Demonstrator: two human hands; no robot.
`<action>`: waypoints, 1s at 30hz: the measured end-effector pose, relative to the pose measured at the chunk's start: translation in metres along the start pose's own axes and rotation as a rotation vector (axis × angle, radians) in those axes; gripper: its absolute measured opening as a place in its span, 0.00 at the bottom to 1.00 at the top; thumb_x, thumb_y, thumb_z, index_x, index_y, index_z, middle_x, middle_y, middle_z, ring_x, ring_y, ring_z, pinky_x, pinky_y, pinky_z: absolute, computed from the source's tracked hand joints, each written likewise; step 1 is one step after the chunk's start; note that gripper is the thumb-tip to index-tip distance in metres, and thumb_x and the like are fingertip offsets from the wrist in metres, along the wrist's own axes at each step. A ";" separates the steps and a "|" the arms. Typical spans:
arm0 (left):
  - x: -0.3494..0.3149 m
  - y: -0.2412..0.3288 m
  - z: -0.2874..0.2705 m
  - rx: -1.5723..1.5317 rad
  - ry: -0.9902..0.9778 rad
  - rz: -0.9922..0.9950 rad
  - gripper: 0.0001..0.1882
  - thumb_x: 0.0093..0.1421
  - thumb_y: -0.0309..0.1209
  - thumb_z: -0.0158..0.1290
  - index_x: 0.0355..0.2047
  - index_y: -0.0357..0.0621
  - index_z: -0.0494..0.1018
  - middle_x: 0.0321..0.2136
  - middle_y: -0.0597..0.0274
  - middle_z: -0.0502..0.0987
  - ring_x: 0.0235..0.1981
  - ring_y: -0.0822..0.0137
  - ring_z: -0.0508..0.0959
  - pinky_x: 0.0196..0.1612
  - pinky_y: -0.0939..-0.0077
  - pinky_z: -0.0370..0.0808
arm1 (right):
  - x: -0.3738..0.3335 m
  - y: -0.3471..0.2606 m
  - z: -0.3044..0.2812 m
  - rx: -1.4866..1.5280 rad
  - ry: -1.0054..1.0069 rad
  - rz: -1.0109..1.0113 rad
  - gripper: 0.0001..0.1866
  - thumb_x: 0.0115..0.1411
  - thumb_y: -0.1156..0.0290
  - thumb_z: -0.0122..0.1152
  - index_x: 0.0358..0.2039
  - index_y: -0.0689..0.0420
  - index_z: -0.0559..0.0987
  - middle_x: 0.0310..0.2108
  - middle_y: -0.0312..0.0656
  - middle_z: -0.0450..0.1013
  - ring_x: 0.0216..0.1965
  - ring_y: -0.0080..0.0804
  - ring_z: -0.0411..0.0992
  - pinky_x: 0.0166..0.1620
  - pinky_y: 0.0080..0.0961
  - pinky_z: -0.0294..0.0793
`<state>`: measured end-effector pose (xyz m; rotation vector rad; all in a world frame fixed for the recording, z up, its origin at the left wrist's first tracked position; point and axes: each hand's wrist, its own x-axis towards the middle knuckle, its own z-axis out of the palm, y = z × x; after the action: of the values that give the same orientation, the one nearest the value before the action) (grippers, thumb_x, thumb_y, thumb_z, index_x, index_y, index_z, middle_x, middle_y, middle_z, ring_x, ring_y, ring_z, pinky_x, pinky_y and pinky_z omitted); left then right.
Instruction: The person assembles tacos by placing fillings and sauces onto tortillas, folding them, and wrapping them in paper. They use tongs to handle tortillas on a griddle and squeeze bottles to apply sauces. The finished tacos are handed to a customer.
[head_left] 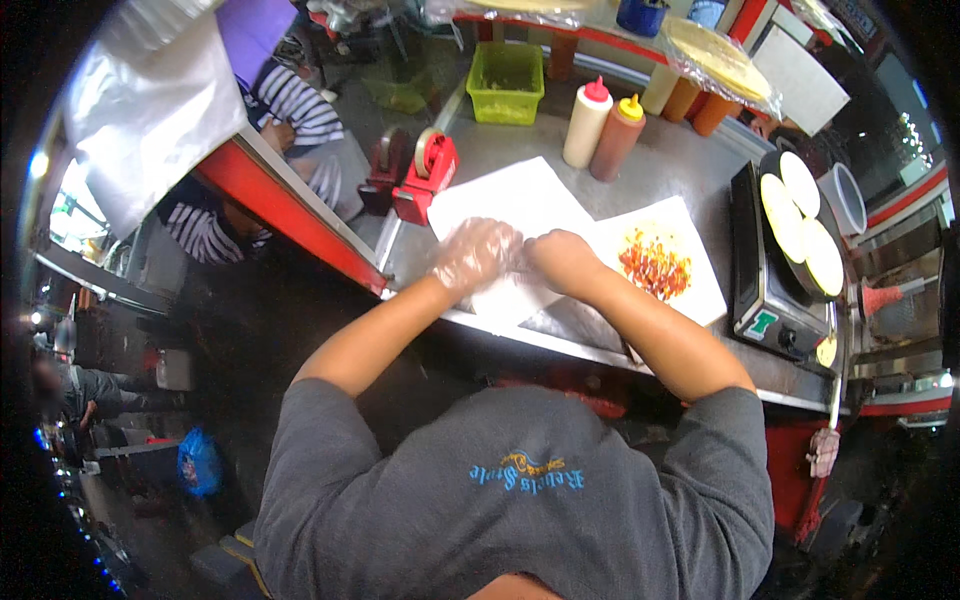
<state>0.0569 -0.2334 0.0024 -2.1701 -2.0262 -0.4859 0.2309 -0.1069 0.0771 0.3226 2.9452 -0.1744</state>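
Note:
My left hand (pixel 475 255), in a clear plastic glove, is closed with its fingers curled down over a white paper sheet (pixel 525 195) on the metal counter. Close against its fingertips is my bare right hand (pixel 562 263), also closed. What the fingers of either hand grip is hidden. More white paper (pixel 505 303) shows beneath the left wrist. Right of my right hand, a second white sheet (pixel 703 268) lies flat with a flatbread on it, topped with chopped red and orange filling (pixel 655 268).
Beyond the paper stand a red tape dispenser (pixel 428 178), a green basket (pixel 505 85), a white squeeze bottle (pixel 587 122) and a reddish-brown one (pixel 618 140). At right, a stove (pixel 760 300) carries a dark pan with flatbreads (pixel 785 220). A person in striped sleeves (pixel 300 105) is at left.

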 end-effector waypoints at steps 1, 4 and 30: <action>-0.005 0.001 -0.005 -0.099 0.067 0.024 0.20 0.66 0.47 0.56 0.51 0.49 0.77 0.49 0.62 0.80 0.55 0.58 0.77 0.59 0.50 0.70 | 0.005 0.009 -0.002 0.117 0.044 0.007 0.12 0.56 0.73 0.64 0.40 0.63 0.84 0.37 0.56 0.83 0.43 0.48 0.83 0.49 0.46 0.81; -0.003 0.007 -0.013 0.143 -0.098 -0.052 0.18 0.66 0.47 0.56 0.49 0.51 0.77 0.49 0.62 0.80 0.54 0.59 0.77 0.59 0.50 0.69 | 0.006 0.020 0.003 0.267 0.160 0.015 0.16 0.55 0.74 0.65 0.45 0.64 0.82 0.38 0.56 0.83 0.43 0.48 0.83 0.48 0.42 0.82; -0.113 0.065 -0.027 -0.029 0.176 -0.255 0.25 0.69 0.38 0.60 0.64 0.46 0.75 0.56 0.56 0.82 0.60 0.51 0.78 0.63 0.50 0.73 | -0.054 -0.055 0.041 0.115 0.452 -0.090 0.26 0.58 0.69 0.68 0.57 0.63 0.77 0.44 0.49 0.77 0.50 0.48 0.73 0.54 0.41 0.73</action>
<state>0.1124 -0.3541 -0.0003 -1.8177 -2.2162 -0.7134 0.2772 -0.1767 0.0519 0.2747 3.4080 -0.3220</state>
